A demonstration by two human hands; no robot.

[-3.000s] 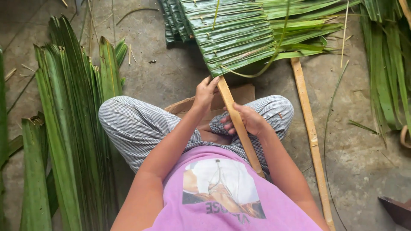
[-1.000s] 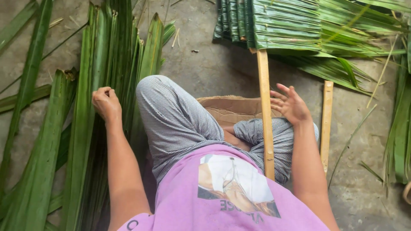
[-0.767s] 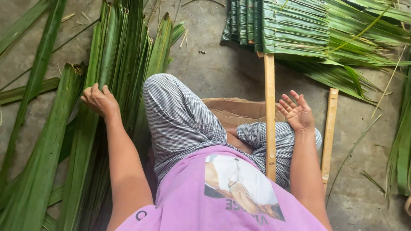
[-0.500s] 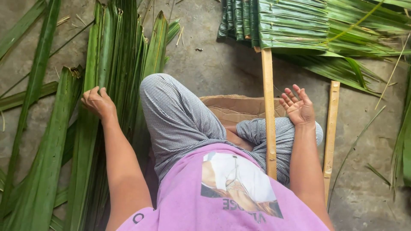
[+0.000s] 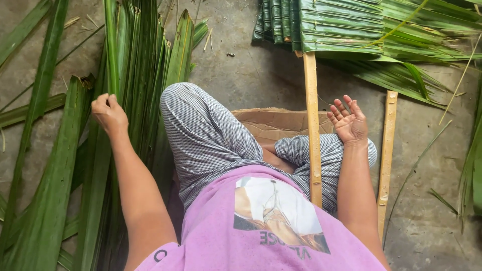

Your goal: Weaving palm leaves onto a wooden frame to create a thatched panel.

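My left hand [image 5: 108, 113] is closed around a long green palm leaf [image 5: 111, 55] that rises out of the pile of loose leaves [image 5: 140, 70] at my left. My right hand [image 5: 349, 122] rests palm up on my right knee, fingers spread, holding nothing. Just left of it a bamboo slat [image 5: 312, 125] lies across my lap and runs up into the panel of folded, stitched leaves [image 5: 341, 25] at the top.
I sit cross-legged on a flattened piece of cardboard [image 5: 268, 123] on a concrete floor [image 5: 251, 75]. A second bamboo slat [image 5: 386, 150] lies on the floor to my right. More loose leaves [image 5: 472, 165] lie along the right edge.
My left hand went from the bamboo slat to the leaf pile and closed on one leaf, lifting it. My right hand let go of the slat and turned palm up.
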